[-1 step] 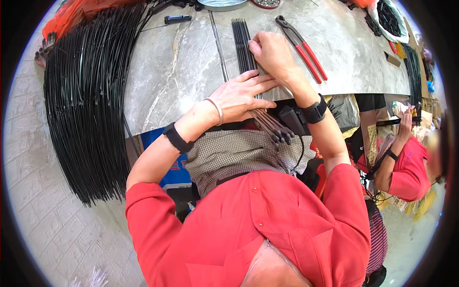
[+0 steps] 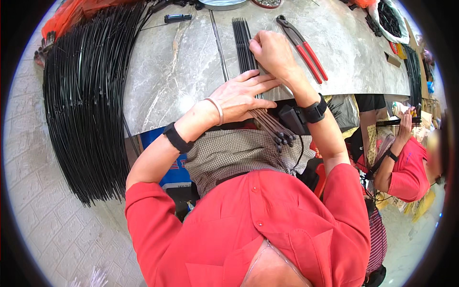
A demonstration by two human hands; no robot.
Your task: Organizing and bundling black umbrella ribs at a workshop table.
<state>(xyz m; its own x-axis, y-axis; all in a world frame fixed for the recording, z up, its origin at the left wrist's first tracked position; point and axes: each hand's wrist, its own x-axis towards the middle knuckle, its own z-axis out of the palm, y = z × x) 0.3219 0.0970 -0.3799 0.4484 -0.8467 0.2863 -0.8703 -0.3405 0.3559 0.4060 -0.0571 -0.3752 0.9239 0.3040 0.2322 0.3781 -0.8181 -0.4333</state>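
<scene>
A bundle of thin black rods point(image 2: 244, 45) lies on the grey stone-patterned table, running toward me and past its near edge, where dark knobbed ends point(image 2: 283, 137) stick out. Across the bundle at the table edge rests my left hand point(image 2: 241, 98), palm down with fingers stretched out and lying flat. My right hand point(image 2: 275, 52) is curled closed just above it, against the right side of the rods. Whatever its fingers pinch is hidden. To the right of it lie pincers point(image 2: 306, 52) with red handles and a dark metal head.
A thick mass of long black rods point(image 2: 88, 100) hangs over the table's left side. One thin strip point(image 2: 218, 45) lies left of the bundle. Farther back are a small black tube point(image 2: 177, 18) and a round metal tray point(image 2: 222, 4). Another person point(image 2: 409, 167) in red works at right.
</scene>
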